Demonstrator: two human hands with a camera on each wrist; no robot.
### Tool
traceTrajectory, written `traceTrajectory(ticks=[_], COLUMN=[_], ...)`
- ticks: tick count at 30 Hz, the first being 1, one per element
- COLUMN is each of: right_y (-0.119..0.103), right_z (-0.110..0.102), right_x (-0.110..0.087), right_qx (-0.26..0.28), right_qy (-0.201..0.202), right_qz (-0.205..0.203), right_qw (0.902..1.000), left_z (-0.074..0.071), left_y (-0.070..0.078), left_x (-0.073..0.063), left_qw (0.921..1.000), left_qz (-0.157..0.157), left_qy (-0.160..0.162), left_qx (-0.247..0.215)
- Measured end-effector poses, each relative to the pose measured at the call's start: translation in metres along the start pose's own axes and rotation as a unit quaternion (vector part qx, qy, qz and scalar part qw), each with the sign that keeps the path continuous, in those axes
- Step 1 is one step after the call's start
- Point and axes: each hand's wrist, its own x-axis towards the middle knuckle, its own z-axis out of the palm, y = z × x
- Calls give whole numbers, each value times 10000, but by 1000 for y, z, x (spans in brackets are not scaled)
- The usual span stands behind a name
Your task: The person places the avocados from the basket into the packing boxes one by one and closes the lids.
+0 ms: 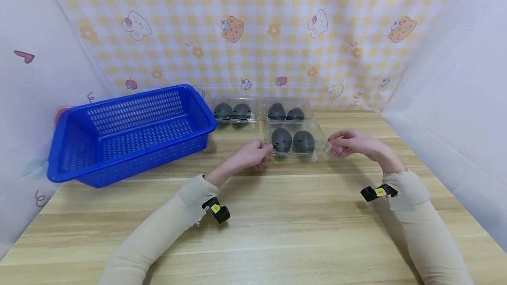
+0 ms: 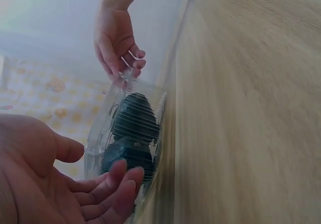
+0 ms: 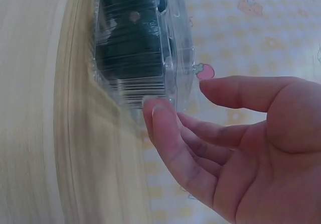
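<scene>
A clear plastic clamshell box (image 1: 318,137) lies on the table with two dark, egg-shaped fruits (image 1: 281,140) inside that look like avocados. My left hand (image 1: 251,154) is at the box's left side, fingertips at its wall; the left wrist view shows the thumb apart from loosely bent fingers (image 2: 120,196). At the right end is my right hand (image 1: 354,143), its fingertips (image 3: 163,116) close against the clear wall and its thumb held away. Whether either hand presses on the plastic, I cannot tell. Neither hand wraps round the box.
Directly behind stands another clear box (image 1: 309,104) with two dark fruits, and to its left a similar box (image 1: 255,108) with two more. A blue perforated basket (image 1: 146,153) sits at the left. A checked curtain (image 1: 273,52) hangs behind the wooden table (image 1: 285,232).
</scene>
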Motion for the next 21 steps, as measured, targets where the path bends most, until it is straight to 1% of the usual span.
traceTrajectory(ticks=[4,6,9,11,15,17,19,21], right_y=[-3,-6,-13,-18,-27,-31,-35,-39], right_z=[2,5,11,14,22,25,29,33], right_x=[-2,-3,-4,-4,-5,-5,-6,-7], right_qx=[-105,-204,-554,-901,-1510,-1764,-1927,-2040], right_qy=[282,444,756,970,1332,1474,1554,1594], right_qz=[-199,-308,-434,-497,-541,-566,-583,-672], right_qw=[9993,9983,9947,9900,9780,9716,9671,9636], left_z=[-2,-3,-5,-5,-6,-6,-7,-9], left_y=[2,3,4,5,5,5,5,5], left_x=[-6,-8,-12,-14,-20,-23,-26,-29], left_qw=[9978,9942,9874,9812,9728,9712,9695,9658], left_qz=[201,363,568,674,681,648,642,681], left_qy=[194,330,529,661,793,810,849,914], left_qx=[607,958,1380,1683,2065,2143,2207,2330])
